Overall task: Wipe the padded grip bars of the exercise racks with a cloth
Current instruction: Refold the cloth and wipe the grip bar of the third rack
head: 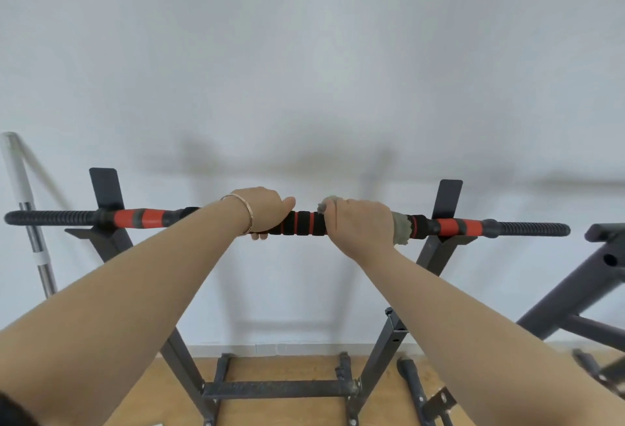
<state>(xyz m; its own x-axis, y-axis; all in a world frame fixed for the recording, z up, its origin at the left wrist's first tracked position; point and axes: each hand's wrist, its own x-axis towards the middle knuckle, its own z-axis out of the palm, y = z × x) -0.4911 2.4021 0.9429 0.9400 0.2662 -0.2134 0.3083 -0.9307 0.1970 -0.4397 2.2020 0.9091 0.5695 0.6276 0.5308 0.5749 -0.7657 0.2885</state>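
Cloth (402, 232) wraps bar (304, 222) under curled R hand (362, 222) fingers (351, 205); L hand (263, 211) grips bar; rack (434, 258) on wood floor (287, 370), white wall (304, 53).

Largely covered by the right hand (358, 222): cloth (402, 231), only two ends showing. Concealed behind the left hand (262, 209): part of the padded bar (304, 222). Cropped at the right edge: second rack (571, 290). Cropped at the bottom: rack (280, 388) feet.

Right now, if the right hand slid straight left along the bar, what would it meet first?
The left hand, gripping the same padded bar; only a short striped foam section lies between it and the right hand with its cloth.
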